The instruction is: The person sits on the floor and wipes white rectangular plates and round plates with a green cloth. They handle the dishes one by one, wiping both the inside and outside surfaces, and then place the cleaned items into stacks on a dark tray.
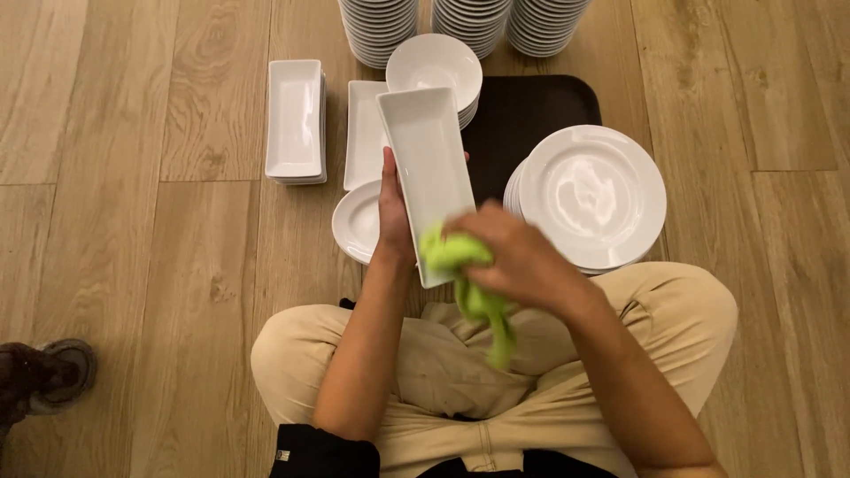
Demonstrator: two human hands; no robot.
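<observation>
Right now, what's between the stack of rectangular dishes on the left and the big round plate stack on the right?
In the head view, between the left rectangular stack and the round plate stack: a second rectangular dish, a small plate, the held dish and a dark tray.

The person sits cross-legged on the floor. The left hand holds a rectangular dish above the lap, with the right hand and its cloth at the dish's near end. A stack of round plates lies right of it, partly on a tray. A stack of rectangular dishes lies left. Three plate stacks stand farthest back, with a bowl stack before them.
</observation>
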